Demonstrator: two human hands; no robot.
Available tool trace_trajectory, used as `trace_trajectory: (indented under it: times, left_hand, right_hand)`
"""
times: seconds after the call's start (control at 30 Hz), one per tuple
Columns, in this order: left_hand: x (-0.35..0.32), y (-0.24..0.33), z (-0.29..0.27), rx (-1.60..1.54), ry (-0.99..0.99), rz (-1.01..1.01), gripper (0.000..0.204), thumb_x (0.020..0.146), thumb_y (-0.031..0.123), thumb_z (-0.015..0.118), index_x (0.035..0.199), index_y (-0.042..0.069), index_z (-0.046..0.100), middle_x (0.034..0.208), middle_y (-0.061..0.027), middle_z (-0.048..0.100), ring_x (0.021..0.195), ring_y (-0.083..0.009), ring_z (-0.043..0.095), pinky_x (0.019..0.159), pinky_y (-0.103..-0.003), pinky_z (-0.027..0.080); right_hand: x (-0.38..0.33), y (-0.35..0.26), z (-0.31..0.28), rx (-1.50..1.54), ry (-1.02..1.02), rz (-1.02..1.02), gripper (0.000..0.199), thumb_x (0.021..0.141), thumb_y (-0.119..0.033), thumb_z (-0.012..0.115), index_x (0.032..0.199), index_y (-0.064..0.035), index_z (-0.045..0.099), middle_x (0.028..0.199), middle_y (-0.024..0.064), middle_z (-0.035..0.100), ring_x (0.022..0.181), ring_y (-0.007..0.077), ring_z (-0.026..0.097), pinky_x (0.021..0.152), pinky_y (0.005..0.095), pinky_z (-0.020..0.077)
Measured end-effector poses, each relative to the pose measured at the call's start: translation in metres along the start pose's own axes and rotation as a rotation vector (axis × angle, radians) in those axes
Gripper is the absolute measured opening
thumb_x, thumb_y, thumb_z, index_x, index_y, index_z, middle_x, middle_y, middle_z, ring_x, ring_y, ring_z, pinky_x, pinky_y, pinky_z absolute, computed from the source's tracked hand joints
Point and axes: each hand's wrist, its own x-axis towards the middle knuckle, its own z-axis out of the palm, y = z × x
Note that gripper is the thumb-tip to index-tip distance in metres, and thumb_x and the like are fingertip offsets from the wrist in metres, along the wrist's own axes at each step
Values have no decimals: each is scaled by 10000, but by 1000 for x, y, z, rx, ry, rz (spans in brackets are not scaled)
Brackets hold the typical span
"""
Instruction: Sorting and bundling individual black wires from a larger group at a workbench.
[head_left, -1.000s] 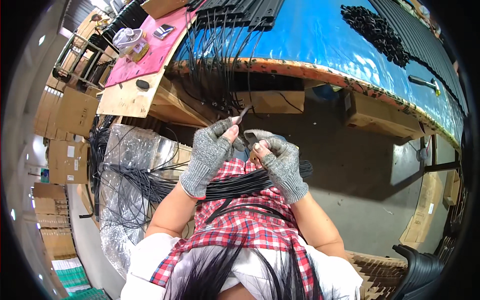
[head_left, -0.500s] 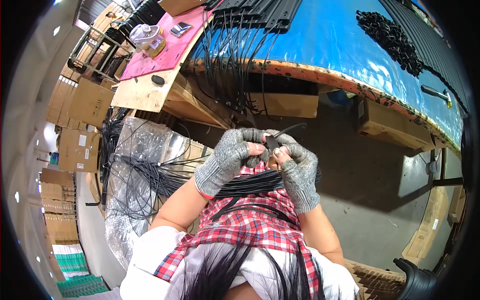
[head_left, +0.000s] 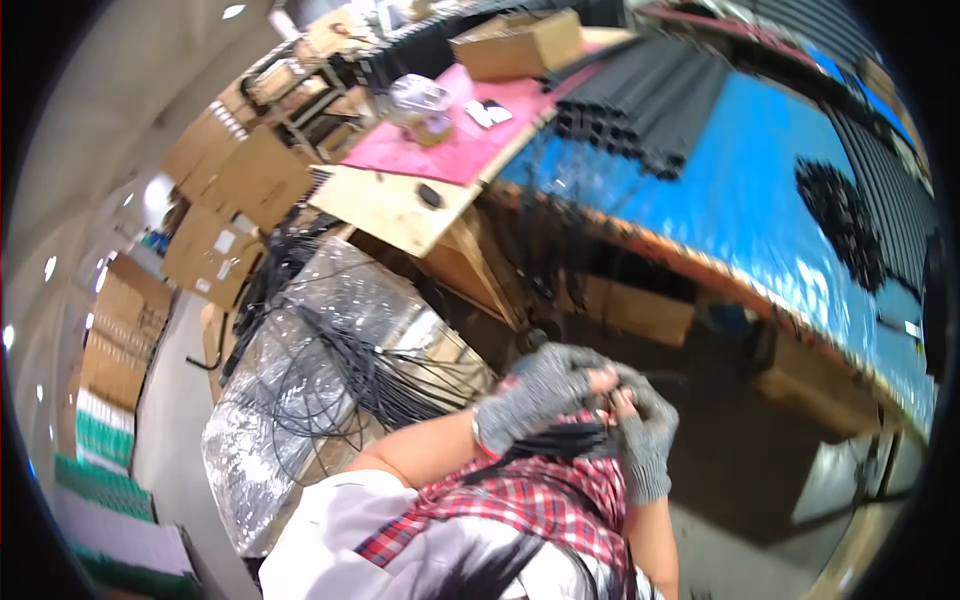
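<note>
My left hand [head_left: 550, 395], in a grey fingerless knit glove, is closed with thumb and fingertips pinched together. My right hand [head_left: 647, 430], gloved alike, meets it fingertip to fingertip in front of my chest. Between them they grip a black cable; motion blur and the fingers hide most of it, and a dark end sticks out past my right hand. A bundle of black cables [head_left: 565, 440] lies across my lap beneath the hands. To the left it fans out as loose cables [head_left: 375, 372] over a package in clear plastic wrap [head_left: 265, 430].
Ahead stands a blue-covered table [head_left: 740, 190] bearing dark metal profiles [head_left: 650, 95] with cables hanging off its edge, and a pile of black parts [head_left: 840, 215]. A wooden bench [head_left: 385, 215] with a pink sheet adjoins it. Cartons [head_left: 210, 250] are stacked at left.
My view has swung left, so the table and bench appear shifted right and lower. Both hands stay together on the cable, now lower in the picture.
</note>
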Motion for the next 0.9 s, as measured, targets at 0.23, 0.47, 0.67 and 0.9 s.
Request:
trace_trajectory:
  times: [0.23, 0.47, 0.67, 0.9]
  left_hand:
    - [-9, -7, -7, -141, -56, -94, 205, 795, 179, 571, 904, 6, 582, 731, -24, 589, 605, -57, 516, 529, -166, 394]
    - [-9, -10, -31, -384, -15, -14, 290, 826, 192, 531, 1047, 7, 506, 873, -38, 581, 592, -50, 509, 516, -150, 388]
    - [-13, -38, -28, -421, -134, 345, 377, 834, 187, 506, 1150, -6, 435, 885, -41, 566, 585, -68, 512, 518, -155, 409]
    - [-21, -44, -27, -164, 48, 52, 568, 813, 112, 475, 1307, -16, 228, 863, -65, 550, 574, -78, 520, 507, -182, 439]
  right_hand:
    - [29, -16, 12, 512, 25, -207, 353, 742, -177, 641, 1013, 36, 567, 1144, 173, 502, 1060, 231, 476, 868, 336, 398]
    - [51, -25, 30, 123, -316, -345, 299, 735, -170, 634, 958, 24, 583, 1097, 195, 523, 1016, 262, 501, 862, 356, 397]
    - [32, -9, 26, -4, -259, -167, 187, 782, -149, 572, 826, 31, 550, 983, 157, 555, 875, 214, 539, 769, 311, 434]
    - [20, -32, 37, -381, -253, -100, 198, 843, -162, 526, 867, 27, 579, 844, 106, 588, 787, 177, 539, 712, 291, 425]
